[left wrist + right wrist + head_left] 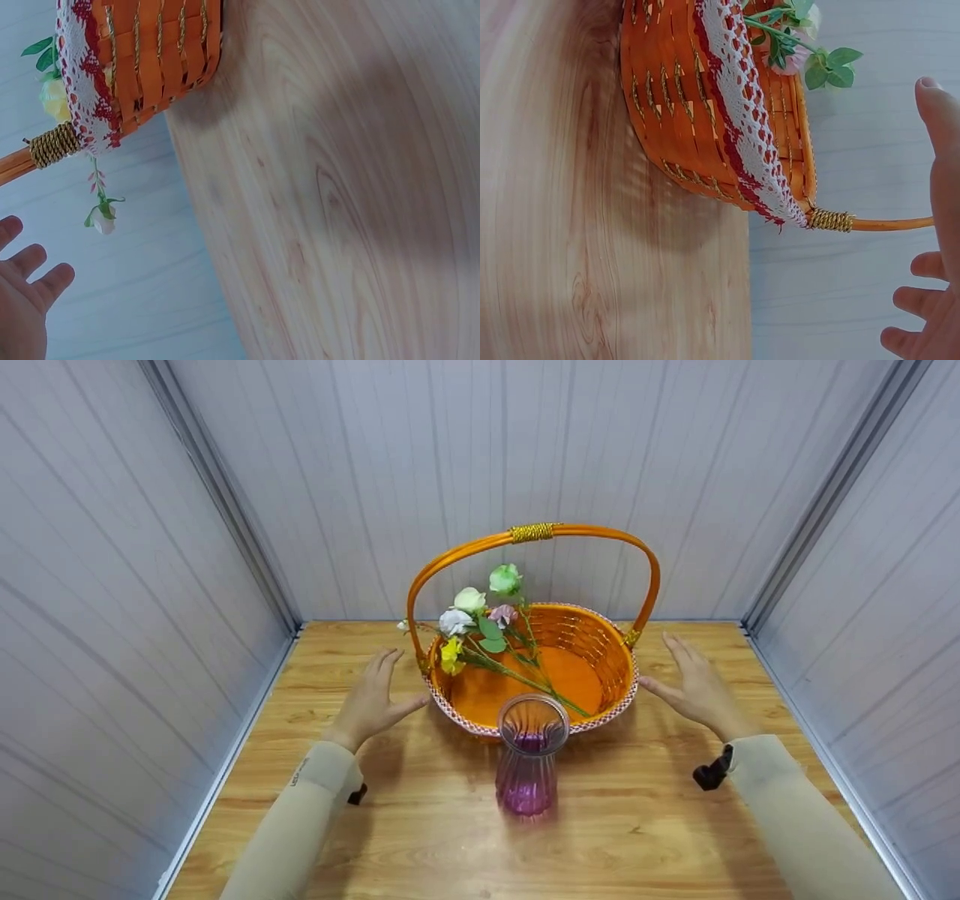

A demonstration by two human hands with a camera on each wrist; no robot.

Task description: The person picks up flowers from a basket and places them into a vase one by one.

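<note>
An orange woven basket [574, 660] with a tall arched handle [652, 577] and a lace-trimmed rim stands in the middle of the table. Artificial flowers [470, 600] in white, green, yellow and pink lean over its left rim, stems lying inside. In front of the basket is an upright ribbed glass vase [527, 780], clear above and pink below, overlapping the rim in the head view. My left hand [375, 701] hovers left of the basket, fingers spread, holding nothing. On the other side, my right hand [697, 690] is spread likewise, thumb tip near the rim, with nothing in it.
The wooden table [637, 832] is enclosed by white panelled walls [360, 472] at the back and both sides. Grey metal strips run along the wall corners and table edges. A small white bud [103, 219] sticks out past the basket's left side.
</note>
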